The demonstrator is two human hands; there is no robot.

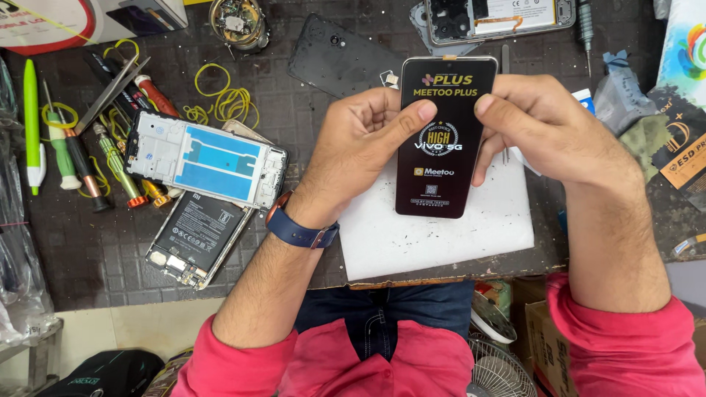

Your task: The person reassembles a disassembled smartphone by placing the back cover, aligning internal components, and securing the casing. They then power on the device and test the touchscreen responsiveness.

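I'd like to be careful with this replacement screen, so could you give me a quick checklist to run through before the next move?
1. Both hands on the black screen panel: ok, left hand and right hand grip its two long edges.
2. Panel over the white foam pad: ok.
3. Printed protective film on the panel face: ok, it covers the glass.
4. Pad surface clean: not ok, dark specks show.
5. Blue-taped phone frame within reach: ok, beside the left hand.
6. Panel's flex cable undamaged: cannot tell, hidden.

Black phone screen (444, 140) with gold and white print; white pad (448, 235) speckled with dark bits; blue-and-white phone frame (206, 160); yellow rubber bands (224, 99); pink sleeves (625, 345); navy watch strap (298, 231); green pen (31, 125).
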